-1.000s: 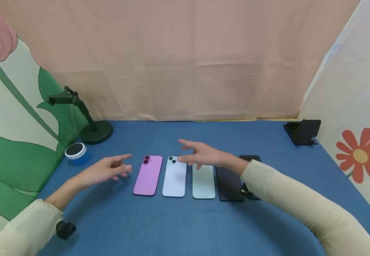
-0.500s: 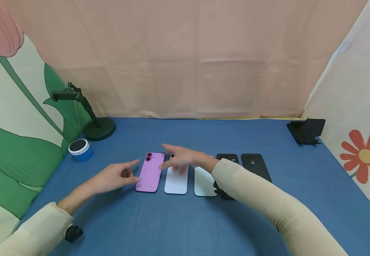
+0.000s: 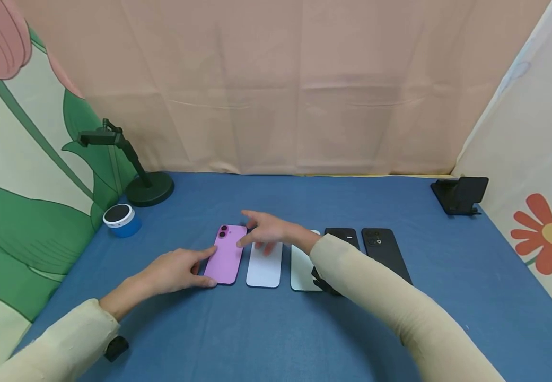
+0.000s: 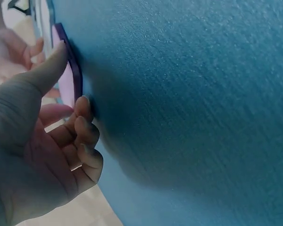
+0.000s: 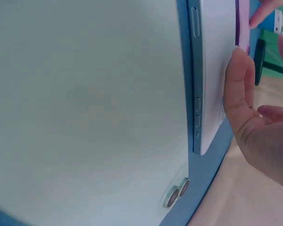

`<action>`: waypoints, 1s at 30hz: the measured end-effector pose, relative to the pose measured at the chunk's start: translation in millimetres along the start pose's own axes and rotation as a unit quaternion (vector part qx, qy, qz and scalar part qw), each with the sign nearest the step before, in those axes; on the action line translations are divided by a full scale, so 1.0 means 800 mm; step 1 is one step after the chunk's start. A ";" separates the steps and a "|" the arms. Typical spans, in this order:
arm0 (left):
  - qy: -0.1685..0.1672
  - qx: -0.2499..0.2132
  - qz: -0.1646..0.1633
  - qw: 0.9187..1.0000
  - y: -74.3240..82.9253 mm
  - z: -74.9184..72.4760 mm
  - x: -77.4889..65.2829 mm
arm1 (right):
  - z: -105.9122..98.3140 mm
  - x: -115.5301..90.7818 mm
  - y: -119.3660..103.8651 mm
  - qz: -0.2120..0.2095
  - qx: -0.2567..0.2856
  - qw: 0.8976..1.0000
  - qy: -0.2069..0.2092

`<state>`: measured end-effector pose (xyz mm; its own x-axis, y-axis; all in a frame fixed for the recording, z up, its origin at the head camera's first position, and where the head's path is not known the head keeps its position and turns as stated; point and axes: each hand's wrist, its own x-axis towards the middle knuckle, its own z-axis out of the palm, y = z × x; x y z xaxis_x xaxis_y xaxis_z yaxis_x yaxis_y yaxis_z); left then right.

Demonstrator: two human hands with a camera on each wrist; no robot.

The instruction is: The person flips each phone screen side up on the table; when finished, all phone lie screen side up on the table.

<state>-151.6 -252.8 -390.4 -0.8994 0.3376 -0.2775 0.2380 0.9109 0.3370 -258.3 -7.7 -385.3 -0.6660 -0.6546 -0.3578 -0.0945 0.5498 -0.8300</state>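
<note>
Five-phone-wide row aside, the leftmost is a purple phone (image 3: 228, 260) lying back up, two camera lenses at its top. My left hand (image 3: 173, 270) touches it, index finger at its left edge and thumb at the lower-left corner; the other fingers curl under in the left wrist view. From the opposite side, my right hand (image 3: 271, 231) puts its thumb to the purple phone's right edge. Its other fingers spread over a light blue phone (image 3: 264, 271), hiding that phone's top. A pale green phone (image 3: 303, 273) comes after it, partly under the right sleeve.
Two black phones, one nearer (image 3: 344, 234) and one at the row's right end (image 3: 384, 249), lie partly behind the right sleeve. A dark jointed stand (image 3: 149, 189) and a blue-and-white round object (image 3: 124, 222) stand back left. A black phone stand (image 3: 462, 195) is back right.
My left hand has moved right until its fingers meet the purple phone. My right hand has come left from over the light blue phone to the purple phone's right edge.
</note>
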 end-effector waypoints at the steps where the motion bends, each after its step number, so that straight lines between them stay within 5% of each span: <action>1: -0.001 0.005 0.001 1.000 -0.001 0.001 0.001 | 0.000 0.002 -0.001 0.001 0.002 1.000 -0.001; 16: -0.005 0.055 0.024 0.998 -0.008 0.001 0.011 | -0.009 0.023 -0.011 0.059 0.078 0.995 -0.007; 30: 0.005 0.057 0.049 0.997 -0.017 0.005 0.009 | -0.006 0.032 -0.010 0.059 0.090 0.994 0.003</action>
<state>-159.9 -262.0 -400.4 -0.8730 0.4248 -0.2397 0.3645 0.8947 0.2582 -278.3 -26.4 -386.1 -0.6684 -0.5882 -0.4552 0.1178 0.5206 -0.8457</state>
